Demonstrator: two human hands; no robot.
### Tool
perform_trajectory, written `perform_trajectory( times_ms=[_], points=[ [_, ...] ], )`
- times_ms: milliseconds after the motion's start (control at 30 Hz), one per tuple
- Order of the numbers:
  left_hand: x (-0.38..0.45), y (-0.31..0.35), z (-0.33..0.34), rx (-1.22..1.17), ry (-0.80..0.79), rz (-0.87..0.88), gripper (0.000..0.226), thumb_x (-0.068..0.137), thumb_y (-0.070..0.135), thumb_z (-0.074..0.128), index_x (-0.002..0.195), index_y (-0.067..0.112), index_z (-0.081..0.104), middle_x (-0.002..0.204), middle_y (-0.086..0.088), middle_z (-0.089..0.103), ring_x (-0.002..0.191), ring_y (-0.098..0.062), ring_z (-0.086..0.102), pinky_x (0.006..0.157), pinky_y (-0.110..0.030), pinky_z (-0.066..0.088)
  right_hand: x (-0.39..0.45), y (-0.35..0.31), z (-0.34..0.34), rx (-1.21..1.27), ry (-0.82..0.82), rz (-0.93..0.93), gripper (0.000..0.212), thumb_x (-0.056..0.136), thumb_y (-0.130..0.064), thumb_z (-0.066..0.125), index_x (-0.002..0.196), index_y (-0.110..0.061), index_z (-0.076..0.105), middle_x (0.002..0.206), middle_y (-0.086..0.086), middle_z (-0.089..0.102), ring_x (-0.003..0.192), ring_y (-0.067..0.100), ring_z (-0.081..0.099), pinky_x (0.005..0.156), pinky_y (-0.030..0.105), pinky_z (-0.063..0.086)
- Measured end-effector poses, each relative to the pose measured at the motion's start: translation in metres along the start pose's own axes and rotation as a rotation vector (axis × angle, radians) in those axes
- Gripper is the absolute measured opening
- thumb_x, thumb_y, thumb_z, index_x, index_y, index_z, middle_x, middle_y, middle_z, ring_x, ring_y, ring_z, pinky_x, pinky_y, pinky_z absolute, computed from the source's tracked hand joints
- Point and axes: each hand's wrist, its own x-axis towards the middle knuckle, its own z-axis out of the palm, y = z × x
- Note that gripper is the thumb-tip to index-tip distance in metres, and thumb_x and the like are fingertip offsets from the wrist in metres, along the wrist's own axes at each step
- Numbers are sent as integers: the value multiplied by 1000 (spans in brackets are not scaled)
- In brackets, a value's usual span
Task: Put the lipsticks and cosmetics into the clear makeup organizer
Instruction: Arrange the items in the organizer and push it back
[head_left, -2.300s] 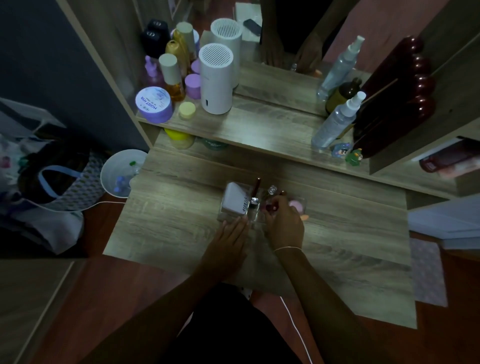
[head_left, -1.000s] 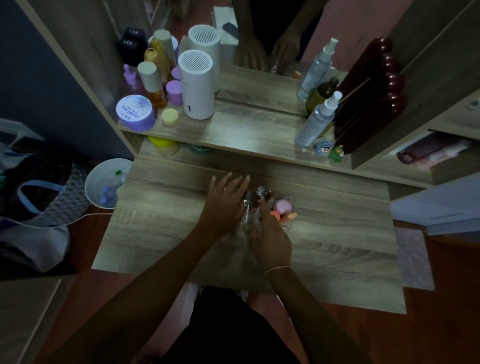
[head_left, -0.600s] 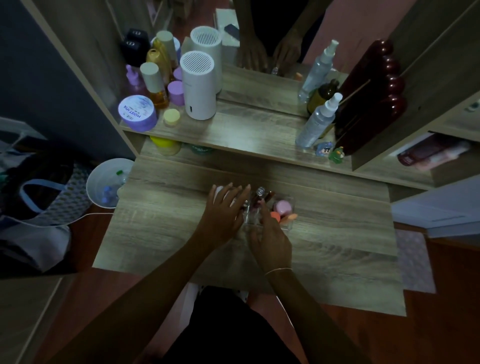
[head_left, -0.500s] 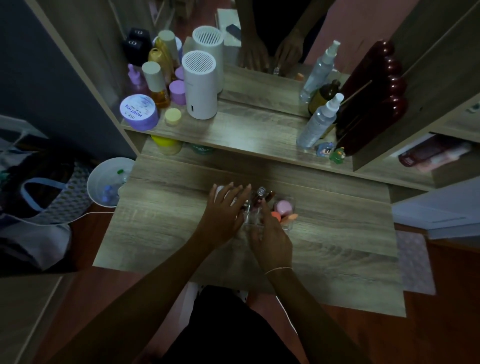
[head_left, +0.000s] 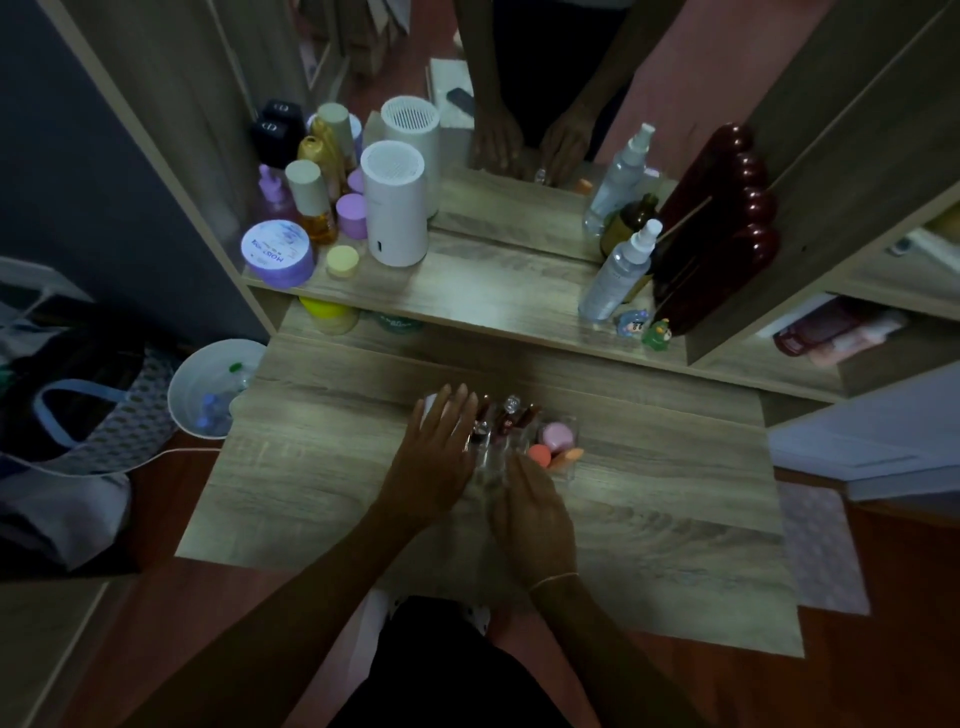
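Note:
A clear makeup organizer (head_left: 567, 469) stands mid-table on the wooden dressing table (head_left: 649, 499). Several lipsticks (head_left: 511, 418) stand upright in its middle slots. A pink round compact (head_left: 557, 435) and orange sponges (head_left: 541, 454) fill its right part. My left hand (head_left: 436, 452) lies flat over the organizer's left part, fingers straight and close together, covering a white case whose corner (head_left: 428, 402) shows. My right hand (head_left: 535, 514) rests against the organizer's near wall, fingertips touching it; whether it grips anything is hidden.
The raised shelf behind holds a white cylinder device (head_left: 395, 208), a purple jar (head_left: 278, 252), small bottles, a spray bottle (head_left: 618, 270) and a dark red frame (head_left: 722, 223). A mirror stands behind them. A white bucket (head_left: 213, 387) and bag (head_left: 78, 395) sit left of the table.
My left hand moved from the organizer's near side onto its left part, and its spread fingers have drawn together. My right hand slid back from the lipsticks to the near wall.

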Motion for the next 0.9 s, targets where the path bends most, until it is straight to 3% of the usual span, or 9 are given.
perform_trajectory(
  times_ms=[133, 267, 467, 567, 633, 667, 733, 800, 900],
  points=[
    [-30, 2, 17, 68, -116, 53, 60, 85, 31, 39, 137, 1, 39, 143, -22, 44, 135, -36, 37, 107, -56, 35, -7, 6, 11, -203, -30, -78, 61, 72, -23, 80, 125, -1, 59, 128, 19, 61, 119, 29, 60, 97, 44, 48],
    [-47, 2, 25, 96, -186, 34, 62, 85, 33, 40, 139, 3, 37, 146, -21, 40, 135, -34, 38, 118, -44, 3, -13, 10, 15, -298, -80, -87, 65, 65, -32, 82, 121, -5, 63, 125, 14, 65, 117, 25, 62, 96, 40, 49],
    [-46, 6, 21, 48, -223, -8, 62, 84, 34, 42, 137, 3, 40, 144, -20, 43, 135, -33, 38, 116, -38, -3, -21, 15, 18, -295, -126, -103, 66, 58, -36, 85, 115, -8, 67, 119, 11, 69, 112, 24, 65, 92, 40, 52],
    [-44, 8, 22, 30, -219, -35, 65, 81, 35, 44, 137, 2, 40, 143, -20, 44, 134, -33, 40, 115, -38, -1, -23, 16, 14, -272, -159, -83, 68, 52, -37, 87, 112, -7, 69, 116, 10, 70, 110, 25, 66, 111, 36, 30],
    [-45, 10, 26, 9, -208, -40, 64, 83, 35, 42, 139, 3, 35, 144, -20, 43, 134, -33, 39, 116, -39, 2, -26, 20, 10, -321, -135, -122, 55, 69, -38, 74, 114, -7, 68, 121, 12, 67, 126, 31, 52, 116, 37, 8],
    [-47, 11, 29, -4, -208, -42, 64, 85, 35, 41, 140, 3, 32, 145, -19, 40, 135, -33, 37, 116, -40, 3, -28, 25, 9, -338, -66, -165, 48, 83, -37, 57, 119, -6, 63, 132, 15, 59, 139, 34, 32, 116, 37, 3],
    [-49, 13, 33, -19, -220, -54, 64, 85, 31, 40, 141, 2, 28, 147, -18, 33, 139, -33, 29, 117, -41, 4, -30, 31, 6, -299, 97, -264, 55, 90, -30, 38, 137, 0, 40, 158, 19, 15, 147, 29, -5, 113, 39, 13],
    [-50, 14, 39, -32, -210, -86, 63, 84, 29, 40, 140, 1, 30, 147, -18, 33, 141, -33, 24, 118, -40, 4, -31, 34, -3, -205, 173, -322, 79, 78, -25, 49, 145, 1, 18, 160, 12, -12, 148, 26, -7, 103, 42, 34],
    [-49, 13, 38, -33, -174, -117, 67, 80, 29, 41, 140, 1, 31, 149, -18, 29, 137, -37, 34, 118, -36, -1, -35, 32, -19, -94, 190, -319, 91, 70, -22, 46, 149, -5, 5, 160, 10, -13, 148, 22, -4, 91, 33, 42]
  ],
)
